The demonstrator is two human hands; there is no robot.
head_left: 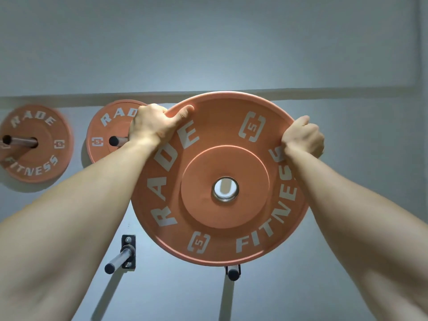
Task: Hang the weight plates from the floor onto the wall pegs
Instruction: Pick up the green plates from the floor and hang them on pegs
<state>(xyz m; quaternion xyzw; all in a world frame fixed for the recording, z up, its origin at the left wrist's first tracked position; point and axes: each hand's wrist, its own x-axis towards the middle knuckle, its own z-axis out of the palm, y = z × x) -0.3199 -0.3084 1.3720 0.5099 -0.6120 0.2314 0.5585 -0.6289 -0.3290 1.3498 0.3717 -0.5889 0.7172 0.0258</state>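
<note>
Your left hand (pixel 152 126) and right hand (pixel 303 137) are apart, each clamped on the upper rim of the orange plate (pixel 222 218), held up between them, face toward you. Its centre hole (pixel 225 189) must line up with a peg's axis; a bare peg (pixel 232 273) projects just below the plate, a second peg (pixel 119 258) lower left.

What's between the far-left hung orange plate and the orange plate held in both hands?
Head view: a second orange round weight plate hanging on a steel wall peg, partly hidden by the left hand.
</note>
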